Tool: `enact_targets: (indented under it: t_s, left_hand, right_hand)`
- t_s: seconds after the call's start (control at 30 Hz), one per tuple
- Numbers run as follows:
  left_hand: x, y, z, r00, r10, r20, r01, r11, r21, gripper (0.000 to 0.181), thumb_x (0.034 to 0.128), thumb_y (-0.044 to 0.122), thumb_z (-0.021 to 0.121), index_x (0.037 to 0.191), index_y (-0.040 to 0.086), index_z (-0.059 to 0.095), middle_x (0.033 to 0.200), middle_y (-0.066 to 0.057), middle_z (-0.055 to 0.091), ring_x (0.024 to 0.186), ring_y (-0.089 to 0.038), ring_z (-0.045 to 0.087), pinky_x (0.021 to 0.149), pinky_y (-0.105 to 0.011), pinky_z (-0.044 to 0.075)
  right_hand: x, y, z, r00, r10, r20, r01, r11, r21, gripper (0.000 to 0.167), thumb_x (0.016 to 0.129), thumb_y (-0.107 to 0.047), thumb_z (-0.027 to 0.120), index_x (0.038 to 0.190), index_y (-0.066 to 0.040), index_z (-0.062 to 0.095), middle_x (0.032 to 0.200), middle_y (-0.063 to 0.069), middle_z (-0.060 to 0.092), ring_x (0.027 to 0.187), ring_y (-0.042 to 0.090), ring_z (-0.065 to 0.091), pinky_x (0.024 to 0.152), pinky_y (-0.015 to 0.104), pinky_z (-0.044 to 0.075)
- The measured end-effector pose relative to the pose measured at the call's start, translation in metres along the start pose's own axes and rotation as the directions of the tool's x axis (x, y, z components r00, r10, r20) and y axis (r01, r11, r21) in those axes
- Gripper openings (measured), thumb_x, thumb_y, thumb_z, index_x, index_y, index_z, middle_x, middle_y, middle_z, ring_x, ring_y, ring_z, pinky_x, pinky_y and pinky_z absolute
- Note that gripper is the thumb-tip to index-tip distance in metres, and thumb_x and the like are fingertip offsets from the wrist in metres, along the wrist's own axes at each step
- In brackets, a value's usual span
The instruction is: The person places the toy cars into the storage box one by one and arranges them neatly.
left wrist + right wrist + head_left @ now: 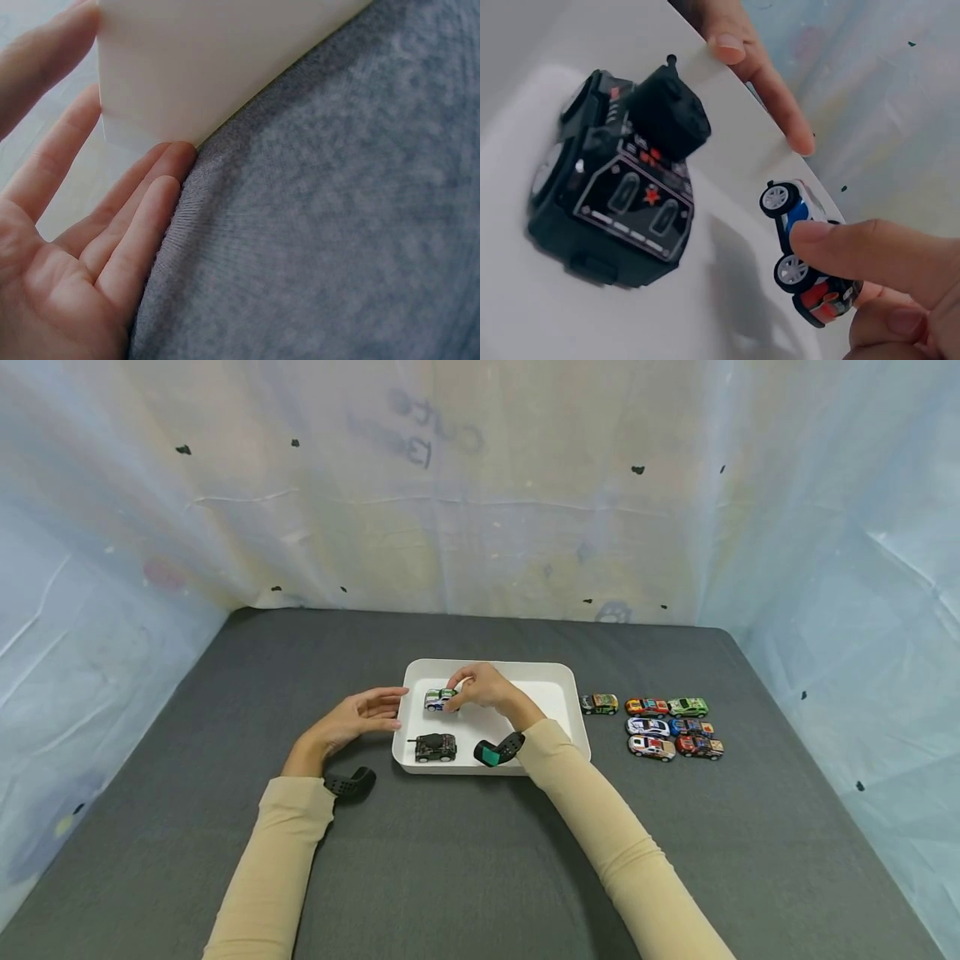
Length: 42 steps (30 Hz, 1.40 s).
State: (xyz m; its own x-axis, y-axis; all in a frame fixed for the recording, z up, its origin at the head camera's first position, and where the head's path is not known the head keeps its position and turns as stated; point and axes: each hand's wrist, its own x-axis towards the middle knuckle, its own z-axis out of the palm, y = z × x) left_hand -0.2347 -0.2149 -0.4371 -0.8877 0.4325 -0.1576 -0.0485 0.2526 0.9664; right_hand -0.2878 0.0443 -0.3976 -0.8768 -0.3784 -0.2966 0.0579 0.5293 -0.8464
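Note:
A white rectangular tray [542, 683] lies on the grey cloth. My right hand [486, 687] reaches over it and pinches a small toy car [437, 700], white, blue and green, near the tray's left end. In the right wrist view the thumb presses the side of the toy car [791, 271], between its wheels. A black toy armoured car [435, 747] with a turret and gun barrel sits in the tray's front left. My left hand [362, 714], fingers fairly straight, touches the tray's left side. The left wrist view shows its fingertips against the tray wall [202, 56].
Right of the tray, a dark patterned toy car [599, 704] stands close to the rim. Farther right, several toy cars stand in two columns, including a green one [687, 707] and a white one [651, 747]. Plastic sheeting [480, 552] hangs behind the table and at both sides.

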Motion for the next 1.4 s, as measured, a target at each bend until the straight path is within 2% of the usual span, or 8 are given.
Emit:
enact_targets:
  t_s: [0.13,0.23,0.37,0.53,0.73,1.0,1.2,1.4]
  left_hand:
    - [0.0,0.001,0.0,1.0,0.006,0.003,-0.006,1.0,-0.01,0.072,0.0856,0.017,0.073,0.148,0.009,0.038,0.153,-0.021,0.038,0.14,-0.038,0.039,0.104,-0.026,0.051]
    - [0.0,0.001,0.0,1.0,0.004,0.003,-0.004,1.0,-0.01,0.072,0.0857,0.017,0.073,0.148,0.009,0.038,0.153,-0.021,0.038,0.14,-0.037,0.039,0.102,-0.024,0.051]
    - [0.0,0.001,0.0,1.0,0.001,0.001,-0.001,1.0,-0.017,0.072,0.0854,0.016,0.074,0.148,0.009,0.038,0.152,-0.02,0.038,0.14,-0.037,0.039,0.102,-0.024,0.051]
    - [0.0,0.002,0.0,1.0,0.007,0.007,-0.007,1.0,-0.017,0.073,0.085,0.016,0.074,0.148,0.008,0.038,0.153,-0.021,0.038,0.141,-0.037,0.038,0.104,-0.026,0.05]
    - [0.0,0.003,0.001,1.0,0.005,0.009,-0.005,1.0,-0.011,0.073,0.0853,0.016,0.074,0.148,0.008,0.037,0.153,-0.021,0.037,0.141,-0.037,0.039,0.107,-0.031,0.049]
    - [0.001,0.001,0.001,1.0,-0.007,-0.006,0.007,1.0,0.002,0.074,0.0841,0.02,0.075,0.148,0.011,0.038,0.153,-0.018,0.039,0.141,-0.035,0.04,0.113,-0.043,0.043]
    - [0.001,0.001,0.001,1.0,-0.011,-0.004,0.011,1.0,-0.013,0.074,0.0838,0.018,0.075,0.148,0.011,0.038,0.153,-0.017,0.039,0.141,-0.034,0.04,0.108,-0.032,0.048]
    - [0.0,0.002,0.001,1.0,-0.013,-0.003,0.013,1.0,-0.019,0.071,0.0849,0.017,0.074,0.147,0.011,0.039,0.152,-0.017,0.039,0.141,-0.034,0.04,0.102,-0.023,0.051]
  right_hand:
    - [0.002,-0.002,0.004,1.0,0.029,0.001,-0.029,0.999,-0.032,0.029,0.07,-0.01,0.085,0.093,-0.011,0.068,0.052,-0.008,0.048,0.048,0.009,0.025,0.046,0.023,0.023]
    - [0.001,-0.004,0.006,0.999,0.04,0.012,-0.039,0.997,-0.073,0.027,0.07,-0.01,0.085,0.092,-0.012,0.068,0.066,-0.006,0.053,0.056,0.01,0.031,0.05,0.023,0.025]
    - [-0.001,-0.005,0.008,0.999,0.039,0.025,-0.036,0.994,-0.103,0.026,0.071,-0.011,0.084,0.092,-0.011,0.068,0.081,-0.003,0.052,0.068,0.013,0.035,0.057,0.024,0.028]
    - [-0.003,-0.006,0.01,0.998,0.051,0.028,-0.048,0.995,-0.088,0.025,0.071,-0.01,0.084,0.089,-0.012,0.068,0.085,-0.001,0.054,0.074,0.015,0.038,0.062,0.026,0.028]
    - [-0.003,-0.006,0.012,0.998,0.059,0.026,-0.056,0.993,-0.102,0.024,0.071,-0.011,0.085,0.087,-0.014,0.068,0.081,-0.001,0.055,0.069,0.014,0.038,0.058,0.025,0.028]
    - [0.003,-0.004,0.015,0.996,0.084,0.035,-0.079,0.989,-0.123,0.025,0.068,-0.011,0.087,0.084,-0.015,0.067,0.075,-0.002,0.057,0.063,0.013,0.035,0.053,0.024,0.025]
    - [0.002,-0.005,0.015,0.995,0.088,0.038,-0.082,0.987,-0.137,0.026,0.068,-0.012,0.087,0.083,-0.015,0.067,0.069,-0.002,0.056,0.059,0.013,0.03,0.051,0.024,0.023]
    - [-0.002,-0.006,0.014,0.997,0.051,0.056,-0.042,0.988,-0.146,0.026,0.068,-0.012,0.087,0.083,-0.015,0.066,0.068,-0.003,0.059,0.064,0.012,0.036,0.056,0.024,0.026]
